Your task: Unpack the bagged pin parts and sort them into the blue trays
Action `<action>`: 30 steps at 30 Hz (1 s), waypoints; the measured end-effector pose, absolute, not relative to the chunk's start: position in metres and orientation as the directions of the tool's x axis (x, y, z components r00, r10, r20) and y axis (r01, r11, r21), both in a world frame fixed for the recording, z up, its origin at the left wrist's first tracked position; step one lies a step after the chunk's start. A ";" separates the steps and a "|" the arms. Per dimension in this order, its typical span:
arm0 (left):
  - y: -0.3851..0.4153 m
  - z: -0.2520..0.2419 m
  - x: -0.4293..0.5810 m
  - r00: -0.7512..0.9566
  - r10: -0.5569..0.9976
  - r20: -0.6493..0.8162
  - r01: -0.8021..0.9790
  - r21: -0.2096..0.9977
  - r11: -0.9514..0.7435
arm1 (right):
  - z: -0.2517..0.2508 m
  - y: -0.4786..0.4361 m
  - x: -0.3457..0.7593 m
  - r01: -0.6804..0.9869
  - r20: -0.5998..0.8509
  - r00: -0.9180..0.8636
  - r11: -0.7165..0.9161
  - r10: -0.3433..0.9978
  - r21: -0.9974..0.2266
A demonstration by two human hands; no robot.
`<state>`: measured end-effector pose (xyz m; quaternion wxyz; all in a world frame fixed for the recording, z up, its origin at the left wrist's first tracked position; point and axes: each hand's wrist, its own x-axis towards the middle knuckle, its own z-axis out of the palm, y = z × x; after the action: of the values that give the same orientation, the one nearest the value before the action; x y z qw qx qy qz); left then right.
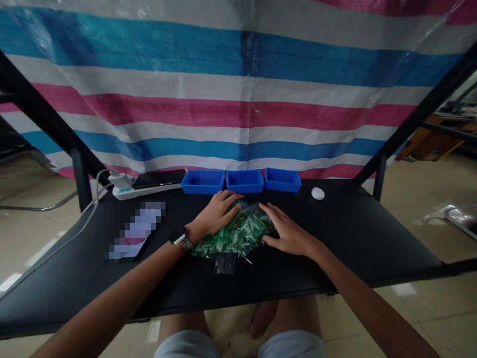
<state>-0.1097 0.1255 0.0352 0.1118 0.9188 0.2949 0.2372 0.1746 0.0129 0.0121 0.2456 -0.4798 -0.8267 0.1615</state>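
The left hand (218, 213) lies flat and spread on a clear bag of green parts (235, 232) at the middle of the black table (372, 238), pinning it; the right hand (286, 229) presses its other side, fingers extended, gripping nothing. Three blue bins (244, 181) stand just behind, a smaller bag (224, 264) in front.

A clear plastic bag (238, 231) packed with small green parts lies flat on the black bench (354, 233), near its middle and just in front of three blue trays. Its film is crumpled and glossy. A much smaller clear bag (224, 264) lies just beside its near edge.
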 end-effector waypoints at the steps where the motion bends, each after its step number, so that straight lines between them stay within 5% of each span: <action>1: 0.128 0.038 -0.110 0.693 0.602 0.396 0.493 0.348 -0.797 | 0.017 0.018 0.181 0.697 0.300 -0.397 0.497 0.868 -0.517; 6: 0.150 0.046 -0.100 0.588 0.636 0.499 0.625 0.218 -0.749 | 0.033 0.068 0.210 0.816 0.602 -0.142 0.437 0.786 -0.379; 11: 0.169 0.037 -0.095 0.570 0.655 0.495 0.730 0.061 -0.681 | 0.016 0.117 0.219 0.933 0.530 -0.074 0.246 0.845 -0.263; 30: 0.167 0.026 -0.103 0.487 0.699 0.523 0.710 0.229 -0.666 | -0.003 0.118 0.214 0.914 0.616 -0.099 0.316 0.782 -0.255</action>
<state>-0.1030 0.1668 0.0262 -0.0091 0.8621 0.4087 0.2993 0.2142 0.1182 -0.0030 0.3432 -0.5769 -0.7349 -0.0962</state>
